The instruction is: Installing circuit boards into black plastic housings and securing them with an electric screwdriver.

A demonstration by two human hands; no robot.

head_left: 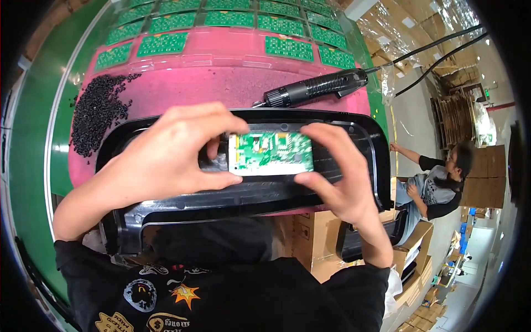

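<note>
As left hand (185,145) and right hand (343,169) pinch the circuit board (276,152) between thumb and fingers, positioning seems in hand.
Black tray (381,157) beneath; screwdriver (315,88) at 1 o'clock; lowering likely needs level hands.

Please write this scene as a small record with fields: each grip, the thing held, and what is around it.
Thing held: green-and-white circuit board, seen over the black plastic tray
Left grip: pinches the board's left end
Right grip: pinches its right end
Tool: black corded power tool, lying beyond the tray
Small parts: pile of small black pieces, at far left
Other boards: rows of green boards, at the top
Surface: pink mat
Nearby: another person, at right
</note>
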